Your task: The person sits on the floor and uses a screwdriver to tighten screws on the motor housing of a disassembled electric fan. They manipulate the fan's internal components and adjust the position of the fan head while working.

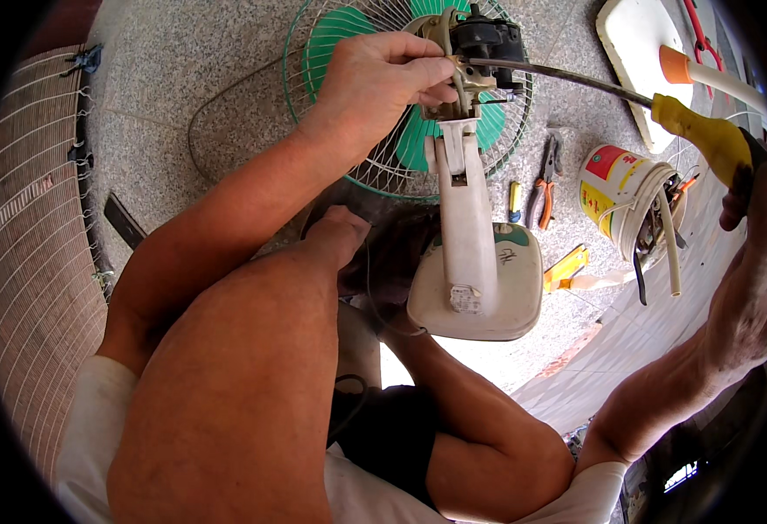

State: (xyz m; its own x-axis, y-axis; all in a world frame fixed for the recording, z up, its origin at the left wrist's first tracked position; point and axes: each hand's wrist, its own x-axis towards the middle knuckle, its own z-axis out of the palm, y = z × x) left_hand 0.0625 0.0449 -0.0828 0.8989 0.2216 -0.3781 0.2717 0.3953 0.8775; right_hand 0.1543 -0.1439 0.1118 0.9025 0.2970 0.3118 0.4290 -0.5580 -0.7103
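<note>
An electric fan lies face down, its green blades (335, 48) inside a wire guard and its cream stand (466, 210) and base (427, 301) towards me. The black motor housing (488, 39) is uncovered. My left hand (392, 74) grips the metal motor bracket (466, 79) between thumb and fingers. In my right hand (754, 192), at the far right, is the yellow handle of a long screwdriver (567, 74). Its shaft runs left across to the bracket, beside my left thumb; whether the tip sits in a screw is hidden.
Pliers (547, 179) with orange-and-black handles lie right of the stand, beside a small yellow-and-blue tool (514, 201). A tipped white-and-yellow bucket (606, 188) holds several tools. Nearby are a yellow cutter (567, 266), a white panel (632, 44) and a dark phone-like slab (123, 220).
</note>
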